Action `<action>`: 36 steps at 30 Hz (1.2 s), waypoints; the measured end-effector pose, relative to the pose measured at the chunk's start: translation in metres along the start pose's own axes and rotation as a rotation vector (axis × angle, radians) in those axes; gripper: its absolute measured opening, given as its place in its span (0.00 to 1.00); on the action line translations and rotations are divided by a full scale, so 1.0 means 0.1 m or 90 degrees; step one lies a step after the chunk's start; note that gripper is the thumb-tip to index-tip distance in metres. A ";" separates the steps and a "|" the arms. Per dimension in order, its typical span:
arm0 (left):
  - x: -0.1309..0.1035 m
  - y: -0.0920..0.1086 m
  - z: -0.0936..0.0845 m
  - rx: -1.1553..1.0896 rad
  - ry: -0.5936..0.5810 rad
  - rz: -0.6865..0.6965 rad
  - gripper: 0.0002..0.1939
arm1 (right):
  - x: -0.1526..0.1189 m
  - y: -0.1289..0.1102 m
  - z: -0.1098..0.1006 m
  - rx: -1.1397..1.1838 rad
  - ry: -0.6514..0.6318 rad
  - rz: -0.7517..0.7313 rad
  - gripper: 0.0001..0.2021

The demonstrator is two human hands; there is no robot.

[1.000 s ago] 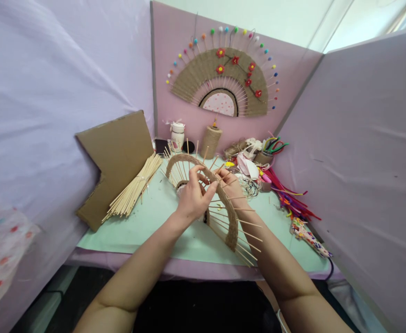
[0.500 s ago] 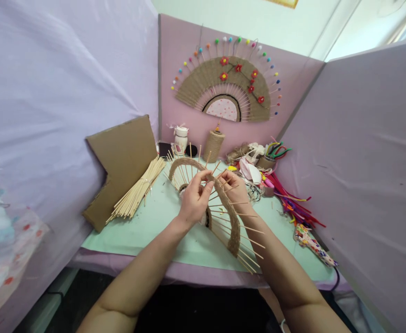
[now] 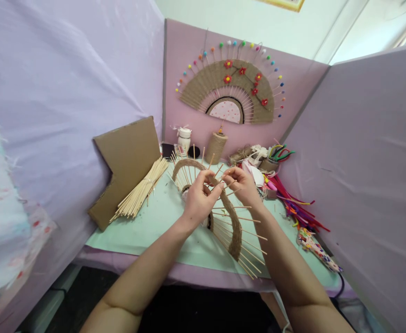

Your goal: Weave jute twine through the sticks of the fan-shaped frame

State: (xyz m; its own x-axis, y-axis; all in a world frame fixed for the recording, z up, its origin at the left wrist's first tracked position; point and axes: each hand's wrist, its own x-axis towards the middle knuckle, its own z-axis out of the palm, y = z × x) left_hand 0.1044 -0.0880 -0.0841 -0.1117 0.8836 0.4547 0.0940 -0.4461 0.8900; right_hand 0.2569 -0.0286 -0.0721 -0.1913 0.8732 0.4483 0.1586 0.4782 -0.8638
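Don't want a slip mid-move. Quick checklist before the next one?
1. Left hand gripping the fan by its band: ok.
2. Right hand gripping securely: cannot tell; its fingers are at the fan's outer side, but what they pinch is too small to make out.
3. Spool of twine upright: ok, at the back of the table.
4. Bundle of sticks away from both hands: ok, beside the cardboard.
5. Patterned tool switched off: cannot tell; it lies at the right.
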 end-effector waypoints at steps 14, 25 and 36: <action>-0.02 0.00 0.05 0.038 0.027 -0.002 0.15 | 0.23 -0.79 -0.12 -0.062 -0.133 -0.170 0.10; -0.03 -0.01 0.03 0.038 0.032 0.003 0.17 | 0.23 -0.84 -0.07 -0.197 -0.090 -0.263 0.07; -0.04 -0.03 0.04 0.039 0.043 0.018 0.23 | 0.35 -0.69 -0.02 -0.034 -0.125 -0.167 0.08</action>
State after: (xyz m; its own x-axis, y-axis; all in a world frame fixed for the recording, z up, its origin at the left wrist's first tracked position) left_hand 0.1087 -0.0893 -0.0884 -0.1744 0.8581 0.4829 0.1589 -0.4594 0.8739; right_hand 0.2412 -0.0305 0.0036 -0.4151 0.6869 0.5966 0.1285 0.6934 -0.7090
